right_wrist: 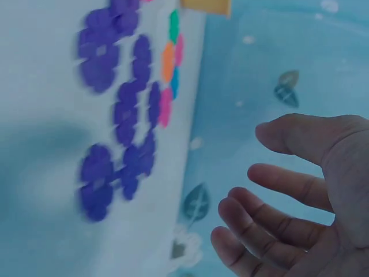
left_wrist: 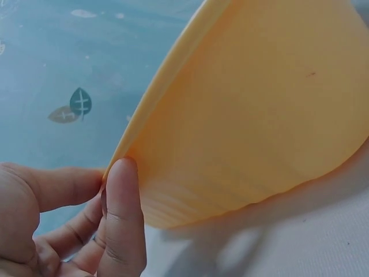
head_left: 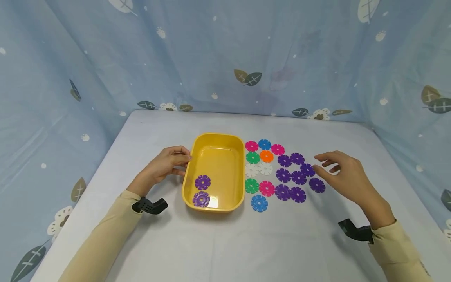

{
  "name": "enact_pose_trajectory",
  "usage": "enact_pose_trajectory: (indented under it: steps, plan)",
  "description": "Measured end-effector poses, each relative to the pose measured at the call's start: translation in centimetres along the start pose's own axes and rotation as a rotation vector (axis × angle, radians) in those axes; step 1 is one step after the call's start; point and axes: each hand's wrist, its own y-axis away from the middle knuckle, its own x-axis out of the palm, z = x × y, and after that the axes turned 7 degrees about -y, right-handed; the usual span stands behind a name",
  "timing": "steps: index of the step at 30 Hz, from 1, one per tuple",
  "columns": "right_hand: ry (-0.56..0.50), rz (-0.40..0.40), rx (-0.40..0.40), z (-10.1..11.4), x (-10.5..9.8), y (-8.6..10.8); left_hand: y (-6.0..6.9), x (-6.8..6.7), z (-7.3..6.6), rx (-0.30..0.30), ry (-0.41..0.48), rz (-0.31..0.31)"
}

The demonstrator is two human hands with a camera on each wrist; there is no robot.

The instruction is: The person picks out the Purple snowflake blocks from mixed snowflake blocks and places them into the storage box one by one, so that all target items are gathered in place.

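Note:
My left hand [head_left: 170,163] pinches the left rim of a yellow plastic tub [head_left: 188,196], with the thumb against its outer wall [left_wrist: 248,115] in the left wrist view. Two purple notched flower discs [head_left: 202,182] lie inside near the tub's front left corner. Over the table on the right, my right hand [head_left: 343,174] is held with loosely bent fingers and nothing between them. The closest pieces to it are several purple flower discs [head_left: 298,178], lying flat in a loose group; they show blurred in the right wrist view, where more purple discs [right_wrist: 99,52] appear left of the hand.
Between the tub and the purple group lie pink [head_left: 266,188], green [head_left: 251,185], white [head_left: 265,168], orange [head_left: 266,156] and blue discs [head_left: 259,203]. A white cloth covers the table [head_left: 218,246]. Blue patterned curtains [head_left: 211,51] hang behind it and at both sides.

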Motion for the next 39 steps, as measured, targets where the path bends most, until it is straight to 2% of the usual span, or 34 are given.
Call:
enact_pose_trajectory:
  steps: [8,14,21,33,39]
  plan:
    - [-0.011,0.029,0.138,-3.5,1.1,3.3,0.0,-0.2,-0.1,0.003,-0.001,0.006]
    - [-0.003,0.066,0.219,-4.6,2.0,4.4,0.0,0.0,-0.3,0.005,-0.002,0.009]
    - [0.019,0.124,0.323,-5.6,3.0,4.7,0.0,-0.2,-0.1,0.008,-0.004,0.014]
    - [0.038,0.141,0.347,-5.4,4.2,3.9,0.0,-0.2,0.1,0.007,-0.013,0.012]
    - [0.040,0.136,0.359,-5.1,4.1,3.7,-0.1,-0.2,-0.3,0.008,-0.015,0.011]
